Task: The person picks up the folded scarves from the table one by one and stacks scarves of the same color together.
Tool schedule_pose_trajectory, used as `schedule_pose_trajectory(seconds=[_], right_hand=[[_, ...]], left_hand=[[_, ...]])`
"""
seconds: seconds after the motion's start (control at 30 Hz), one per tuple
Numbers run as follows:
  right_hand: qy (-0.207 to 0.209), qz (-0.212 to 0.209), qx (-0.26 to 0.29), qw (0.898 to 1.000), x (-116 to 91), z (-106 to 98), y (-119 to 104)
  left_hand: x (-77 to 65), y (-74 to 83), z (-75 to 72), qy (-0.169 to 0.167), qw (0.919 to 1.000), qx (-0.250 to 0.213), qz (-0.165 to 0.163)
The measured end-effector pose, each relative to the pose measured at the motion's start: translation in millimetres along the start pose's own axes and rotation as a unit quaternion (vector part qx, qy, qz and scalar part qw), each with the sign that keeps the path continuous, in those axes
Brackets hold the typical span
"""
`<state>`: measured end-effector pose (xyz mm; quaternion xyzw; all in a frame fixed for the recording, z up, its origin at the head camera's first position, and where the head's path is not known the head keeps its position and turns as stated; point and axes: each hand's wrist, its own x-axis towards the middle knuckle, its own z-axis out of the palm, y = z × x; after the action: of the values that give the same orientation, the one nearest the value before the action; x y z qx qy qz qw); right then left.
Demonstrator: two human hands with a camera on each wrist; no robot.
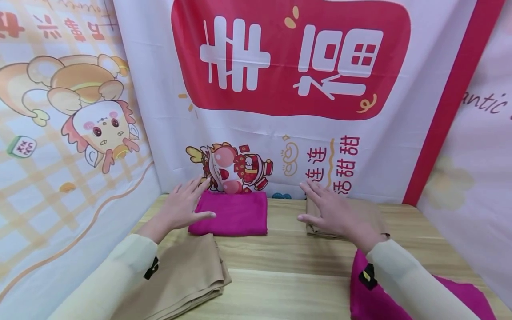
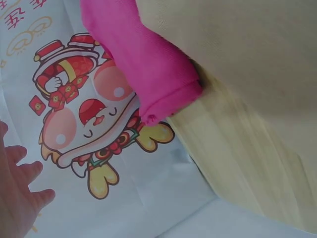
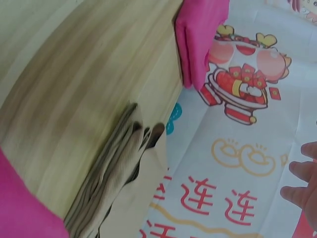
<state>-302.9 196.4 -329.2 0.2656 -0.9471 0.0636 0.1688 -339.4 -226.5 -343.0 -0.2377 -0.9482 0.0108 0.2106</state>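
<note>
The near tan cloth (image 1: 188,275) lies folded at left on the worktop (image 1: 288,253), the near magenta cloth (image 1: 366,304) at right. Beyond, the left hand (image 1: 184,204), empty, fingers spread, is raised beside the far magenta cloth (image 1: 240,215); the right hand (image 1: 332,209), likewise empty, partly hides the far tan cloth (image 1: 370,212). A printed backdrop (image 1: 280,98) hangs behind.

I see the left hand (image 1: 181,205) stretched toward two o'clock, the right hand (image 1: 333,210) toward ten, thumbs (image 1: 205,215) spread inward.
</note>
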Motion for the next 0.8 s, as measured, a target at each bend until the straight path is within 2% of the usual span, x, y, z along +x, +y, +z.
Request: schedule_pose_trajectory(seconds=[0.23, 0.37, 0.57, 0.8], right_hand=[[0.024, -0.014, 0.003, 1.000, 3.8, 9.8, -12.9], [0.034, -0.030, 0.035, 0.998, 5.0, 18.7, -23.5], [0.053, -0.028, 0.099, 0.993, 7.9, 33.0, -43.3], [0.026, -0.004, 0.156, 0.987, 12.5, 46.4, -67.2]], left_hand=[[-14.1, -6.5, -3.4, 0.016, 0.9997, 0.012, 0.011], [-25.3, -11.8, -3.0, 0.027, 0.9995, 0.013, 0.009], [-37.6, -20.0, -0.8, 0.036, 0.9993, 0.003, 0.004], [-57.5, -28.4, 2.1, 0.027, 0.9986, -0.028, -0.034]])
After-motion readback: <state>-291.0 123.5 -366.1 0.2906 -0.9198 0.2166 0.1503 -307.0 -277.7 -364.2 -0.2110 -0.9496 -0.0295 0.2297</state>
